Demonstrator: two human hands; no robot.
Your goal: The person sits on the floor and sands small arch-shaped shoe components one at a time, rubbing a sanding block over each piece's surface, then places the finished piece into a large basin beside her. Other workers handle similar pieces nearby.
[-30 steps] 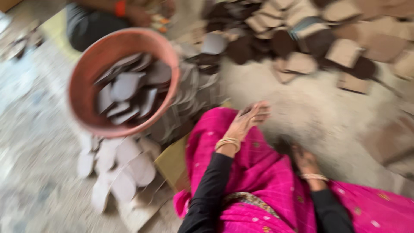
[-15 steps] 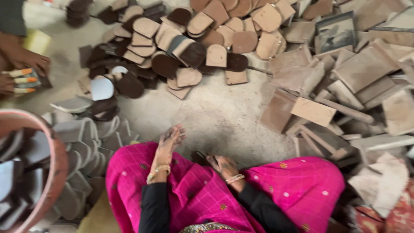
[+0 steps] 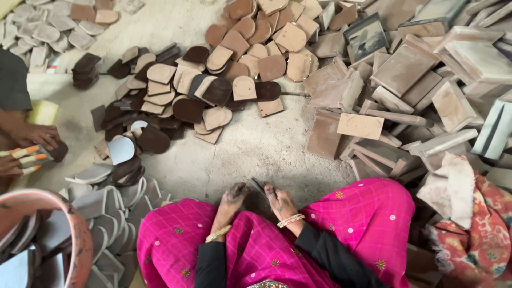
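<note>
Since half a second ago the left hand (image 3: 230, 196) has been lowered, fingers curled, empty; a thin dark tool (image 3: 260, 186) is pinched by the right hand (image 3: 280, 202). Two hands, one tool.

I take the bare patch of dusty floor (image 3: 250, 154) as landmark: behind it lies the heap of brown rounded sole pieces (image 3: 213, 80); to its right, the pile of tan rectangular blocks (image 3: 405, 80); to its left, grey flat cut-outs (image 3: 106, 213) beside the reddish round basin (image 3: 69, 234).
</note>
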